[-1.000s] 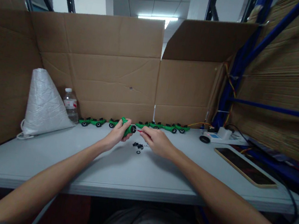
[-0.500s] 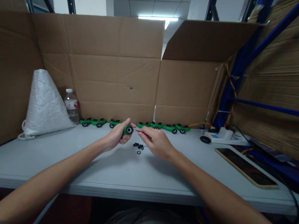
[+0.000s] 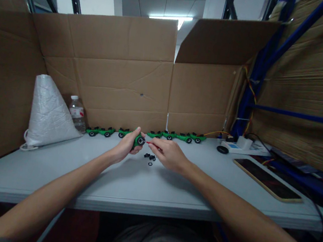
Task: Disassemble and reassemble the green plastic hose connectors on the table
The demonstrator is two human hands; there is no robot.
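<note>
My left hand (image 3: 126, 145) is closed round a green toy car (image 3: 137, 143), its black wheel facing right. My right hand (image 3: 169, 153) pinches a thin red tool (image 3: 153, 145), whose tip points left at the wheel; whether it touches is too small to tell. Below and between the hands, small black parts (image 3: 149, 157) and a black ring (image 3: 150, 164) lie on the white table (image 3: 127, 188). Several green toy cars (image 3: 169, 135) with black wheels stand in a row behind my hands.
At the left stand a silvery wrapped cone-shaped bag (image 3: 47, 114) and a water bottle (image 3: 77, 113). On the right lie a phone (image 3: 266, 180), a round black disc (image 3: 222, 149) and a white power strip (image 3: 241, 147) with cables. Cardboard walls (image 3: 119, 78) enclose the table.
The toy car in my left hand has turned slightly and shifted a little right. The red tool has tilted, and its tip is now nearer the wheel.
</note>
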